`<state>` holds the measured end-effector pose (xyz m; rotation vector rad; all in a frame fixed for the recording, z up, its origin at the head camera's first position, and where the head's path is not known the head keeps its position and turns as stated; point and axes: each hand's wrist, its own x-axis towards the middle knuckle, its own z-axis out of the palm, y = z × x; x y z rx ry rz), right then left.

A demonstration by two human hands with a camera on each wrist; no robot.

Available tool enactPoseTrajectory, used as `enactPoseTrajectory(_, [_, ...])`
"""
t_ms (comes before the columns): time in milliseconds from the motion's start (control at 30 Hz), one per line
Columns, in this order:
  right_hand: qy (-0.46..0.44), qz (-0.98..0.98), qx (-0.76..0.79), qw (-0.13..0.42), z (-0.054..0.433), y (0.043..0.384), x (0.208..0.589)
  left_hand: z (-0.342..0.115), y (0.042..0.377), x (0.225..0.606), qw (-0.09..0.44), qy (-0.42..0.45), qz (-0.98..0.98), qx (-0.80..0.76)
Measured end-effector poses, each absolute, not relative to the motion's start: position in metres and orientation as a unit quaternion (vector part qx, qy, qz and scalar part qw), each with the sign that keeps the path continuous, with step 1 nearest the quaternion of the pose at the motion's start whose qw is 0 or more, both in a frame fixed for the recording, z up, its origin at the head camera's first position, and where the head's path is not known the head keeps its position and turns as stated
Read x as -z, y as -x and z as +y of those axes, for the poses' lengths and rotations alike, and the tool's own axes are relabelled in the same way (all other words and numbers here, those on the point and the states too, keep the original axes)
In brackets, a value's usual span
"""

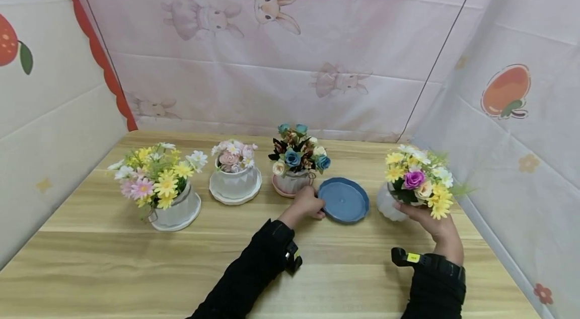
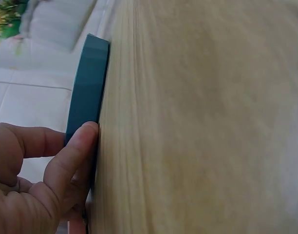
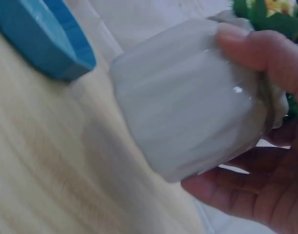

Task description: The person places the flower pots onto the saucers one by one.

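A round blue saucer (image 1: pixel 343 200) with a raised, faceted rim lies on the table. My left hand (image 1: pixel 306 204) pinches its left edge; in the left wrist view the thumb and a finger meet at the saucer's rim (image 2: pixel 88 83). To the right, my right hand (image 1: pixel 432 223) grips a white ribbed flower pot (image 3: pixel 188 97) around its upper part, the thumb near the rim. Yellow, white and purple artificial flowers (image 1: pixel 419 180) fill that pot. The pot leans a little, and whether its base touches the table I cannot tell.
Left of the saucer, a pot with blue roses (image 1: pixel 294 178) stands on a pink saucer. Farther left, a pot of pink flowers (image 1: pixel 233 180) and a pot of yellow daisies (image 1: pixel 174 208) stand on white saucers. Printed cloth walls (image 1: pixel 281 82) enclose the wooden table (image 1: pixel 136 278).
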<state>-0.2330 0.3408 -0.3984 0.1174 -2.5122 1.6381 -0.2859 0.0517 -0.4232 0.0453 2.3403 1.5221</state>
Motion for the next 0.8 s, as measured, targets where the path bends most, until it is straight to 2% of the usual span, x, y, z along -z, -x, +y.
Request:
enactPoseTrajectory(367, [-0.101, -0.834, -0.527, 0.126, 0.324, 0.230, 0.386, 0.053, 0.288, 0.425, 0.177, -0.012, 0.829, -0.531])
enactPoseTrajectory(800, [-0.088, -0.828, -0.551, 0.064, 0.275, 0.238, 0.373, 0.052, 0.287, 0.424, 0.177, -0.010, 0.825, -0.537])
